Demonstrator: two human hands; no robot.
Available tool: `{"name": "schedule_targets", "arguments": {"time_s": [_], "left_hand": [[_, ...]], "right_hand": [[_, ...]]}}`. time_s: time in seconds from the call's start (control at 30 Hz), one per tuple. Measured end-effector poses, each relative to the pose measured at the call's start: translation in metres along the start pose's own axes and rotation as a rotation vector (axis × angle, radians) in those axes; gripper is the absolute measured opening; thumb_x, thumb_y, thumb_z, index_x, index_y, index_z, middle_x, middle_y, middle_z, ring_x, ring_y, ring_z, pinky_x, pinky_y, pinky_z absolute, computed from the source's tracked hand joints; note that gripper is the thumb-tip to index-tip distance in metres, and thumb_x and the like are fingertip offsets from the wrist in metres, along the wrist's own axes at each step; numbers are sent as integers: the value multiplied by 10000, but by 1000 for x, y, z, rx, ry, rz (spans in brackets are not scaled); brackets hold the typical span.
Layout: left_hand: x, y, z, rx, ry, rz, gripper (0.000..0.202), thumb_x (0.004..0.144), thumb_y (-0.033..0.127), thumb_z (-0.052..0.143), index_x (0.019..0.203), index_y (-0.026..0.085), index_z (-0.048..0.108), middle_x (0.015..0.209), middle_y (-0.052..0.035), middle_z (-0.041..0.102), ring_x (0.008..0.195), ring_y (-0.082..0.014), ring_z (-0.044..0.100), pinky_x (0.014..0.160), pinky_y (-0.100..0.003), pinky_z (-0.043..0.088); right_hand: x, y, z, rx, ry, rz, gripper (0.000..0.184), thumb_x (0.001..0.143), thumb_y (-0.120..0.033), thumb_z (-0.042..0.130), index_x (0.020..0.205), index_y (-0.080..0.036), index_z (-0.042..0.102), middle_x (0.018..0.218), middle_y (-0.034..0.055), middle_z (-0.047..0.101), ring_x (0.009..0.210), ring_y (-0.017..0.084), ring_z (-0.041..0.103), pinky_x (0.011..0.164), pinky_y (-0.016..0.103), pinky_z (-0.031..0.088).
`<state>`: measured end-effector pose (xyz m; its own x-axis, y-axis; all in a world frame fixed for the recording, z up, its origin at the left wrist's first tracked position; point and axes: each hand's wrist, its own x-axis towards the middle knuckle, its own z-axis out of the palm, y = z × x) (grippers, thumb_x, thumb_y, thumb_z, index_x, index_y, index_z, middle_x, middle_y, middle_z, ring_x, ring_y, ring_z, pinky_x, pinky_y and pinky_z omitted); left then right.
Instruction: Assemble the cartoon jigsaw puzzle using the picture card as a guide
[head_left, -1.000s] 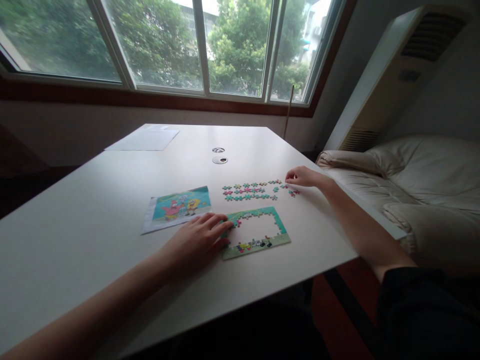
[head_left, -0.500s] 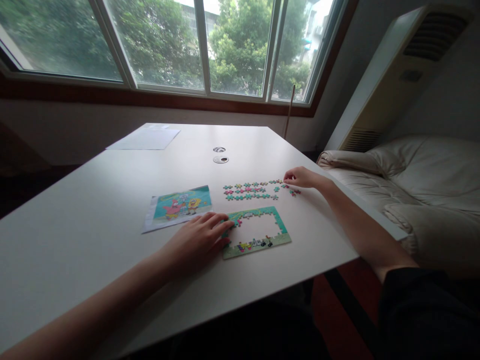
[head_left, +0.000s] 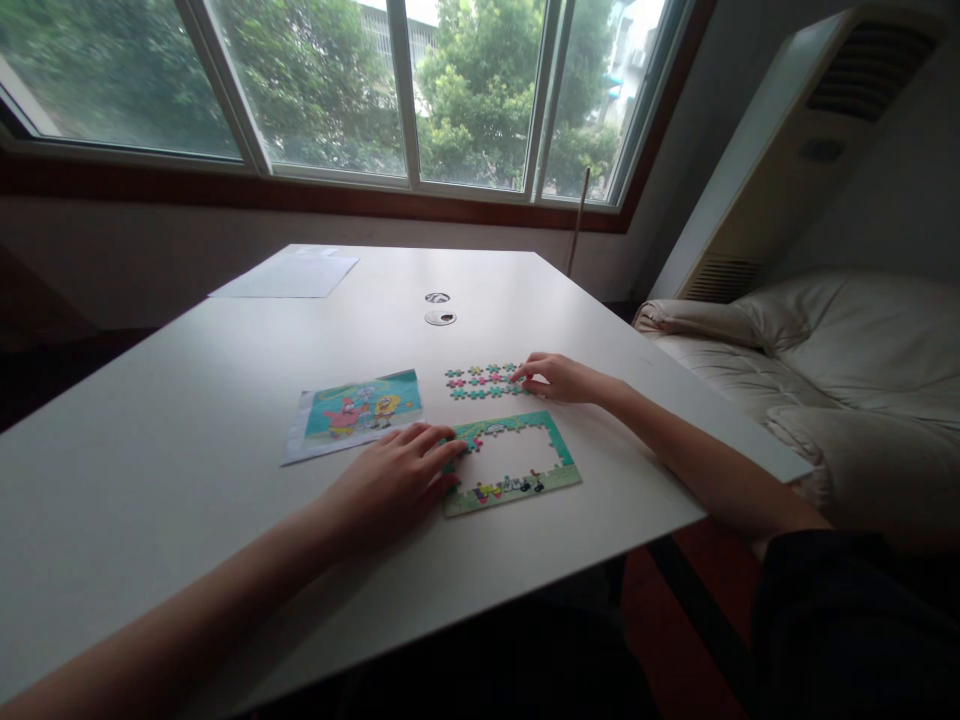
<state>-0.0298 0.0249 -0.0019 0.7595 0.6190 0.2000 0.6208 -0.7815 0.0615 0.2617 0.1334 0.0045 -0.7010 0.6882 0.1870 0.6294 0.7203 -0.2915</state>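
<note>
My left hand [head_left: 409, 472] lies flat with fingers stretched over the left edge of a jigsaw puzzle board [head_left: 513, 507]. The board has a green and teal cartoon border and a pale middle, with a few pieces fitted at its upper left, partly under my fingertips. Behind it, loose puzzle pieces [head_left: 478, 382] lie in three rows. My right hand [head_left: 559, 378] is over the right end of these rows, its fingertips pinched on a puzzle piece by the middle row. The hand hides the pieces beneath and behind it.
A cartoon picture sheet [head_left: 361, 410] in a clear sleeve lies left of the board. White paper [head_left: 289, 277] rests at the far left of the white table [head_left: 225, 400]. Two round discs [head_left: 440, 318] are set toward the back. A cream leather sofa [head_left: 847, 340] stands to the right.
My right hand has moved left and slightly nearer, from the far right end of the back row to the middle row. My left hand stays on the board.
</note>
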Motion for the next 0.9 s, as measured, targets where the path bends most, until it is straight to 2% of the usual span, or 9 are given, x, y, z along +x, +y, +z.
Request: {"name": "schedule_targets", "arguments": {"time_s": [0.27,0.4,0.6,0.9], "left_hand": [[-1,0,0,2,36,17,309,909,288,398,1187,217,512,1165,-102,555,1013,-254,524,849,-425,464],[0,0,0,7,32,13,300,911,286,405,1184,223,512,1166,-96,552,1028,-248,518,860,-414,460],[-1,-3,-2,-53,15,-11,299,909,275,413,1187,212,506,1197,-101,527,1046,-244,516,880,-422,454],[-5,-15,-8,-21,48,2,247,910,272,412,1109,214,546,1167,-98,545,1061,-247,505,893,-436,438]], "right_hand": [[0,2,0,15,30,40,243,835,-221,503,1022,-175,652,916,71,594,751,118,552,727,243,409],[5,-2,1,-40,93,142,243,832,-303,520,968,-158,660,878,66,606,723,117,544,707,237,391],[18,-2,8,-119,98,255,260,756,-406,600,824,-165,669,809,43,610,686,113,526,637,212,364],[29,-5,2,25,-59,332,223,744,-284,622,921,-159,674,811,31,650,704,107,555,646,193,385]]}}
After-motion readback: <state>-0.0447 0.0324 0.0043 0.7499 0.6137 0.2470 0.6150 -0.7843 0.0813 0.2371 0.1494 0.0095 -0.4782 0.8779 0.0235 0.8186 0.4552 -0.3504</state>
